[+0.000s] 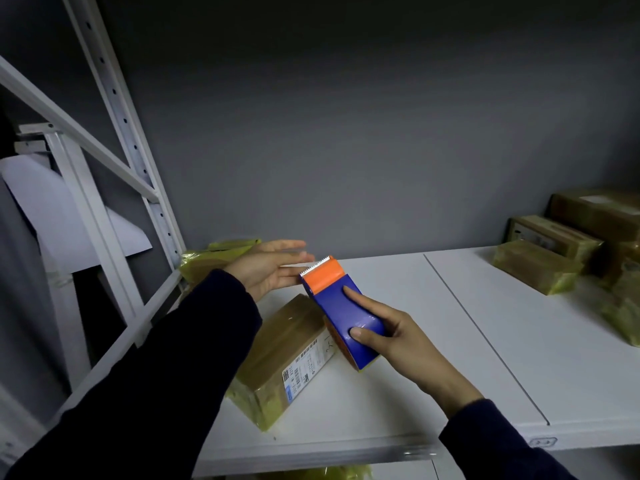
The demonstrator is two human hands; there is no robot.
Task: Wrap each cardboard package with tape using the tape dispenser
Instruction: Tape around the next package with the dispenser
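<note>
Holding the tape dispenser over the next box, about to pull some tape

The right hand [391, 327] is wrapped round the blue-and-orange tape dispenser [341, 306], toothed edge pointing far-left, in the air just above the cardboard package [284, 358] lying near-left on the white shelf [450, 341]. The left hand [270, 268] is flat-fingered with nothing in it that I can see, just beside the cutter. My guess is it's going for the tape end, but clear tape wouldn't show here. More wrapped packages [536, 265] sit far right, and another package [207, 258] is behind the left hand. It's a white metal rack [121, 133] against a grey wall [346, 133], and pretty dim.
</note>
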